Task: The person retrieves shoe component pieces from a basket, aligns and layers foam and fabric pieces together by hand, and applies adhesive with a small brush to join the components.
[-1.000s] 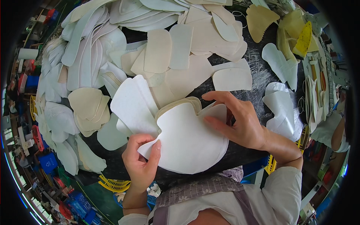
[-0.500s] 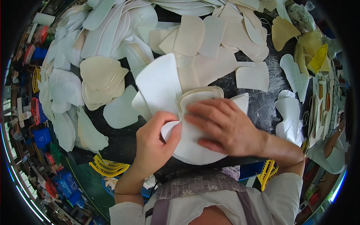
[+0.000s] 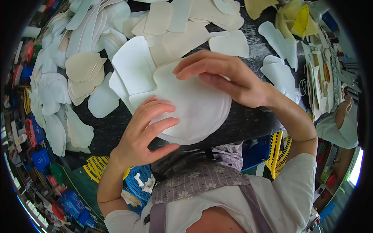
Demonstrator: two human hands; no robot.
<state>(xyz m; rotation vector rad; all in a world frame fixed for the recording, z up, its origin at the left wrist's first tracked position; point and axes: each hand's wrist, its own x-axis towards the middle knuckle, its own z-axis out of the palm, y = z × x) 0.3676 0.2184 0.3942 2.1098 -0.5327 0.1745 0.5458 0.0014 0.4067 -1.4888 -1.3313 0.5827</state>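
In front of me on the dark table lies a stack of white, soft-looking cut pieces (image 3: 194, 110), with a rounded lower edge and a notch on its left side. My left hand (image 3: 145, 130) is over the stack's lower left edge, fingers spread and nothing held. My right hand (image 3: 229, 79) is over its upper right part, fingers stretched and slightly bent, thumb apart. Whether its fingertips touch the top piece, I cannot tell. Another white curved piece (image 3: 134, 64) sticks out beyond the stack at the upper left, partly under it.
Beige cut pieces (image 3: 85, 72) lie in a pile to the left, near heaped white pieces (image 3: 50, 93). More beige sheets (image 3: 178, 42) spread across the far side. Yellow baskets (image 3: 276, 155) and a blue basket (image 3: 140, 178) stand below the table edge. Another person's arm (image 3: 341, 115) shows at far right.
My left hand has let go of the curled edge it pinched and spread its fingers. My right hand has moved toward the stack's upper right. The top piece now lies flatter; the whole view has shifted.
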